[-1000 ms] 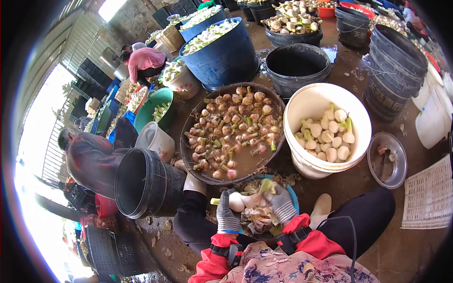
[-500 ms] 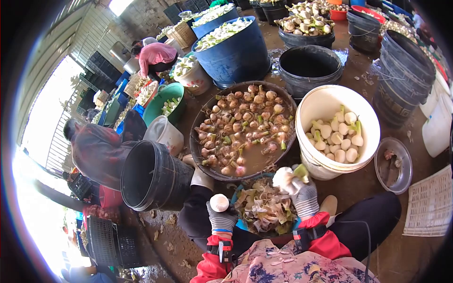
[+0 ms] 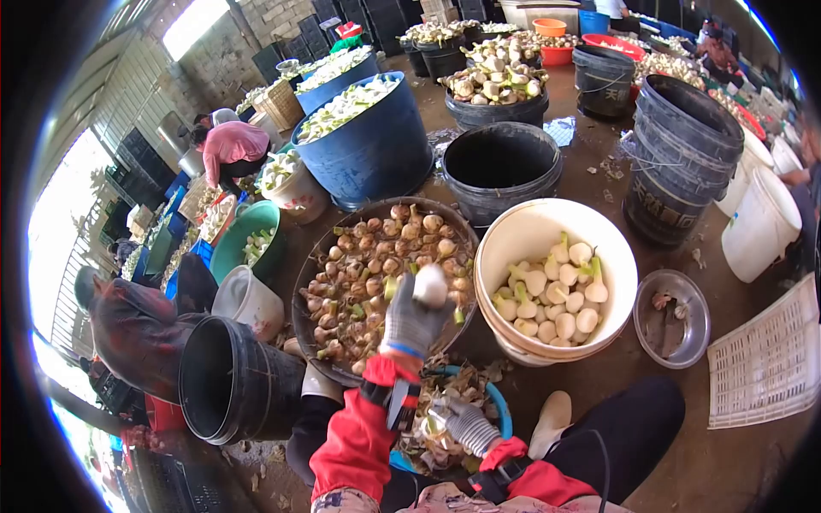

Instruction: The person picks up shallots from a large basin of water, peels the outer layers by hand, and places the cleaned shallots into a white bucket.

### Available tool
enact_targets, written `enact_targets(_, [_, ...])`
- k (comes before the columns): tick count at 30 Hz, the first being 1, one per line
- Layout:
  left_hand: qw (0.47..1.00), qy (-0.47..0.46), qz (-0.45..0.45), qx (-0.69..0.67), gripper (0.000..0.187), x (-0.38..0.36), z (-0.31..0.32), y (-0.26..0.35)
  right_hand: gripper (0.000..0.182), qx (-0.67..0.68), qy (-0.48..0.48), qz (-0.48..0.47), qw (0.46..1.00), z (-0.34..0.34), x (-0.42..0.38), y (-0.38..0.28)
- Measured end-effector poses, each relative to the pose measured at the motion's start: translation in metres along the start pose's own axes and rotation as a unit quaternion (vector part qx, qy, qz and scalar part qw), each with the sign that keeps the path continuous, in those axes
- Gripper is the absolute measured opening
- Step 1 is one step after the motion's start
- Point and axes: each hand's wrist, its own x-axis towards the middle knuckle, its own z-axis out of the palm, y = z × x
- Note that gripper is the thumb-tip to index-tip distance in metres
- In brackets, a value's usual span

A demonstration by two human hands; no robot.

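The left hand (image 3: pixel 413 318), in a grey knitted glove with a red sleeve behind it, is raised over the near rim of the wide basin and grips a round, smooth white bulb (image 3: pixel 430 285) in its fingertips. At seven o'clock from it the right hand (image 3: pixel 459 421), gloved the same way, lies low in the blue bowl (image 3: pixel 503 409); its fingers are curled among the scraps, but whether they clasp anything cannot be told. That bowl is round, blue-rimmed and heaped with limp, pale peelings (image 3: pixel 425 436).

Under the left hand, the basin (image 3: pixel 310 338) is dark and shallow, full of muddy brown water and knobbly unpeeled bulbs with green stubs. At three o'clock from the left hand stands a white plastic bucket (image 3: pixel 517 242), round and smooth-walled, holding clean white bulbs with short green tops. Further at three o'clock sits a small shiny metal bowl (image 3: pixel 693 328), and beyond it a flat white slotted crate (image 3: pixel 765 359).

At eight o'clock a ribbed black bucket (image 3: pixel 248 393) lies tipped on its side. At twelve o'clock stand an upright black tub (image 3: pixel 500 167) and a big blue tub (image 3: pixel 368 145) piled with pale trimmed stalks. At ten o'clock a person in a pink top (image 3: pixel 229 144) crouches.
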Motion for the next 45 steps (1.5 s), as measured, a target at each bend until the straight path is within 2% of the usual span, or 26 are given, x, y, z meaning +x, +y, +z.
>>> enact_targets(1, [0.942,-0.017,-0.12,-0.313,0.047,0.017,0.025,0.031,0.029,-0.019,0.003,0.005,1.0,0.006,0.002,0.01])
enact_targets(2, [0.953,-0.1,-0.062,-0.281,0.058,0.037,0.033,0.035,0.033,-0.046,0.016,0.02,0.999,0.009,0.003,0.015])
enact_targets(3, [0.963,-0.049,-0.07,-0.255,0.061,0.049,0.051,0.049,0.033,-0.045,0.015,0.025,0.999,0.008,0.005,0.012])
enact_targets(5, [0.984,0.005,-0.103,-0.146,0.058,0.078,0.039,0.033,0.036,0.223,0.021,0.043,0.974,0.003,0.009,0.005])
enact_targets(7, [0.973,0.104,-0.197,0.052,0.048,0.095,0.005,-0.015,0.034,0.23,0.03,0.048,0.972,0.002,0.019,0.016])
enact_targets(8, [0.878,-0.04,-0.137,0.458,0.045,0.107,-0.033,-0.052,0.033,0.207,0.049,0.054,0.976,0.001,0.02,0.015])
enact_targets(9, [0.608,-0.18,-0.051,0.771,0.041,0.114,-0.07,-0.089,0.032,0.183,0.067,0.06,0.979,-0.001,0.022,0.015])
enact_targets(11, [0.577,-0.211,-0.142,0.776,0.048,0.106,-0.11,-0.146,0.034,0.17,0.059,0.075,0.981,-0.007,0.027,0.018])
enact_targets(12, [0.578,-0.213,-0.146,0.774,0.048,0.106,-0.137,-0.187,0.034,0.172,0.054,0.086,0.98,-0.01,0.028,0.018])
enact_targets(14, [0.701,-0.204,-0.145,0.668,0.057,0.106,-0.176,-0.259,0.033,0.177,0.05,0.104,0.977,-0.018,0.027,0.009])
enact_targets(15, [0.702,-0.208,-0.147,0.665,0.057,0.099,-0.171,-0.265,0.033,0.178,0.053,0.109,0.977,-0.018,0.028,0.012])
enact_targets(17, [0.799,-0.056,-0.326,0.502,0.059,0.086,-0.162,-0.271,0.032,0.231,0.072,0.119,0.963,-0.015,0.03,0.019])
enact_targets(18, [0.847,-0.112,-0.225,0.469,0.055,0.078,-0.172,-0.272,0.032,0.232,0.073,0.122,0.962,-0.015,0.03,0.022])
enact_targets(19, [0.846,-0.113,-0.228,0.47,0.055,0.059,-0.147,-0.228,0.03,0.25,0.088,0.11,0.958,-0.014,0.03,0.024])
enact_targets(21, [0.934,-0.076,-0.27,0.223,0.04,0.036,-0.079,-0.12,0.029,0.269,0.101,0.097,0.953,-0.015,0.03,0.025])
enact_targets(22, [0.933,-0.075,-0.271,0.226,0.04,0.025,-0.073,-0.103,0.028,0.216,0.098,0.099,0.966,-0.019,0.03,0.024])
enact_targets(24, [0.952,-0.041,-0.296,-0.065,0.046,0.003,-0.074,-0.082,0.025,0.177,0.11,0.071,0.975,-0.025,0.025,0.013])
enact_targets(25, [0.953,-0.037,-0.294,-0.062,0.046,-0.013,-0.081,-0.08,0.025,0.18,0.106,0.069,0.976,-0.019,0.027,0.02])
enact_targets(27, [0.96,-0.096,-0.228,-0.129,0.048,-0.051,-0.096,-0.076,0.021,0.337,0.198,0.05,0.919,-0.004,0.034,0.039])
enact_targets(30, [0.946,-0.003,-0.243,-0.213,0.051,-0.111,-0.076,-0.038,0.021,0.334,0.165,0.052,0.927,-0.013,0.022,0.001])
enact_targets(34, [0.975,-0.015,-0.188,-0.115,0.033,-0.163,-0.089,-0.051,0.026,0.321,0.102,0.075,0.939,-0.011,0.008,-0.022])
enact_targets(35, [0.978,0.055,-0.194,-0.062,0.038,-0.178,-0.088,-0.055,0.027,0.33,0.075,0.088,0.937,-0.01,0.006,-0.023])
enact_targets(38, [0.982,0.065,-0.177,0.024,0.047,-0.196,-0.08,-0.054,0.031,0.256,0.043,0.073,0.963,-0.007,0.002,-0.014])
enact_targets(39, [0.979,0.034,-0.109,0.171,0.05,-0.2,-0.077,-0.053,0.033,0.196,0.027,0.057,0.978,-0.006,0.002,-0.01])
enact_targets(41, [0.92,-0.001,-0.004,0.392,0.056,-0.208,-0.068,-0.05,0.035,0.148,0.025,0.052,0.987,-0.002,0.002,-0.003])
enact_targets(45, [0.846,-0.036,0.093,0.523,0.055,-0.214,-0.063,-0.045,0.033,0.163,0.032,0.027,0.986,0.006,0.001,0.007])
